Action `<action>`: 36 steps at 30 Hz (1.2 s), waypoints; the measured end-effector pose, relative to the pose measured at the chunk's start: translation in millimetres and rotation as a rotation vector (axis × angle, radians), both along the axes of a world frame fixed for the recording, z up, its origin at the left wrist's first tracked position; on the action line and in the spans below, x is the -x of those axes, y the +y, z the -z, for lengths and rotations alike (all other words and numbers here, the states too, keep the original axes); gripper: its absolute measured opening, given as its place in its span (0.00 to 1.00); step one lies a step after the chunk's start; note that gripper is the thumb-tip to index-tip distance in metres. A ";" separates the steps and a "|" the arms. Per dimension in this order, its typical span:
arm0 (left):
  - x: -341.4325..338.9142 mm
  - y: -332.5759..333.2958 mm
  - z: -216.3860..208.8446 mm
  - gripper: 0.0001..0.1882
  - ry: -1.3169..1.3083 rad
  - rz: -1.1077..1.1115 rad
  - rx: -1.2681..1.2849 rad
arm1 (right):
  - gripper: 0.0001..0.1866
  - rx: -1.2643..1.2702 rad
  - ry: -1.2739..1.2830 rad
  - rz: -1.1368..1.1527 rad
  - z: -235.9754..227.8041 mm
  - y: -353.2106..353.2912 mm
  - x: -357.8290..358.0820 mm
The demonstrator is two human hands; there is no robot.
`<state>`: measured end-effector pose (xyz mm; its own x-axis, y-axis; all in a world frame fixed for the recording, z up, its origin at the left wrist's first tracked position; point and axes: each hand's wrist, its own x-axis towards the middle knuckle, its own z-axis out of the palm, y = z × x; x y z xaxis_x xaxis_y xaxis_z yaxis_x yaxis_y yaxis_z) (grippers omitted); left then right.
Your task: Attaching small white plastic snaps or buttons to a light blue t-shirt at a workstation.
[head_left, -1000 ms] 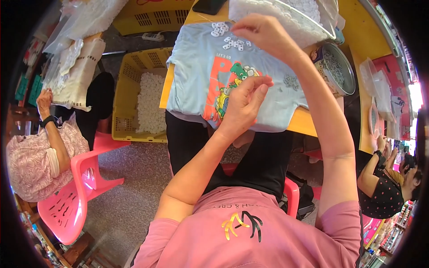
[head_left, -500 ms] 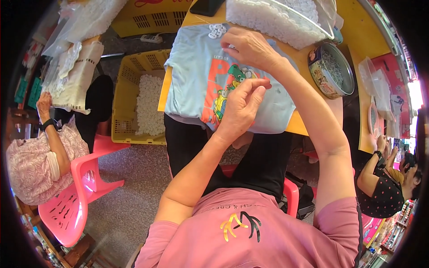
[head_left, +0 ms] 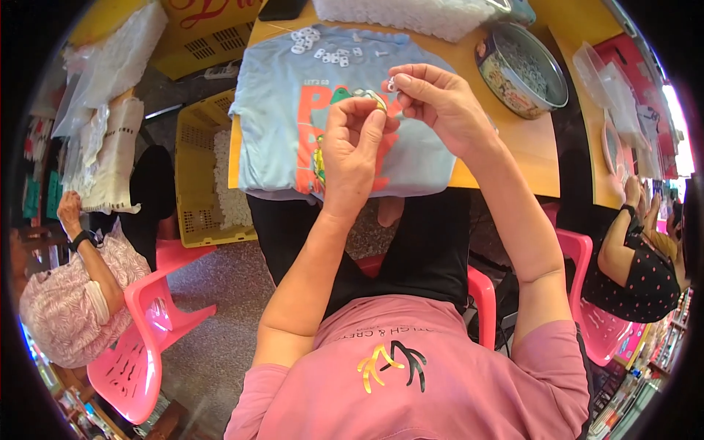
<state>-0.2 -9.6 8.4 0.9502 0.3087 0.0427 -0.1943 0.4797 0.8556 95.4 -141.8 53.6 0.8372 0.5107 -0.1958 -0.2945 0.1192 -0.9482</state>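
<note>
The left hand [head_left: 353, 150] and right hand [head_left: 438, 106] meet above a light blue T-shirt [head_left: 293, 125] spread on the tabletop [head_left: 513, 150]. Each grip is pinched closed on a small white plastic piece [head_left: 391, 84], held between the fingertips. Loose white pieces [head_left: 323, 48] lie beyond on the shirt; a round tin [head_left: 522, 70] stands right, bare tabletop between.

head cam | on the person's head | looks steeply down, near | fisheye rim likely bends edges

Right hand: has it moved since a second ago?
Yes. The right hand came back from the white pieces at the shirt's far edge, toward the left hand.
</note>
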 end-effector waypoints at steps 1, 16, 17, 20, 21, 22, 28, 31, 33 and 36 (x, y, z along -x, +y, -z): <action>-0.1 0.2 0.7 0.08 0.007 0.011 -0.003 | 0.12 -0.003 0.007 0.011 2.5 -3.1 5.6; -1.5 -0.5 11.6 0.07 -0.057 -0.038 -0.207 | 0.14 -0.095 -0.059 0.112 15.8 -1.8 49.3; -1.4 -0.6 12.3 0.07 -0.057 -0.035 -0.208 | 0.14 -0.073 -0.100 0.117 15.9 -1.8 50.4; -1.4 -0.3 12.7 0.06 -0.063 -0.019 -0.179 | 0.13 -0.017 -0.175 0.136 17.3 -1.9 51.0; -0.3 0.0 11.8 0.06 -0.050 -0.009 -0.188 | 0.13 -0.016 -0.174 0.139 17.4 -2.1 51.6; 0.4 0.4 11.2 0.06 -0.036 0.001 -0.197 | 0.13 0.001 -0.206 0.140 17.2 -2.4 53.1; 2.8 0.4 12.2 0.05 -0.114 0.051 -0.200 | 0.11 -0.017 -0.275 0.193 25.2 -3.6 65.3; 3.5 -2.5 6.8 0.04 -0.171 0.043 -0.215 | 0.10 -0.046 -0.267 0.231 24.2 -1.8 72.6; 3.9 2.4 10.3 0.04 -0.166 0.077 -0.194 | 0.10 0.022 -0.319 0.265 26.1 -0.5 77.1; 3.7 5.5 14.2 0.04 -0.165 0.114 -0.154 | 0.09 0.079 -0.439 0.283 26.4 -6.4 80.2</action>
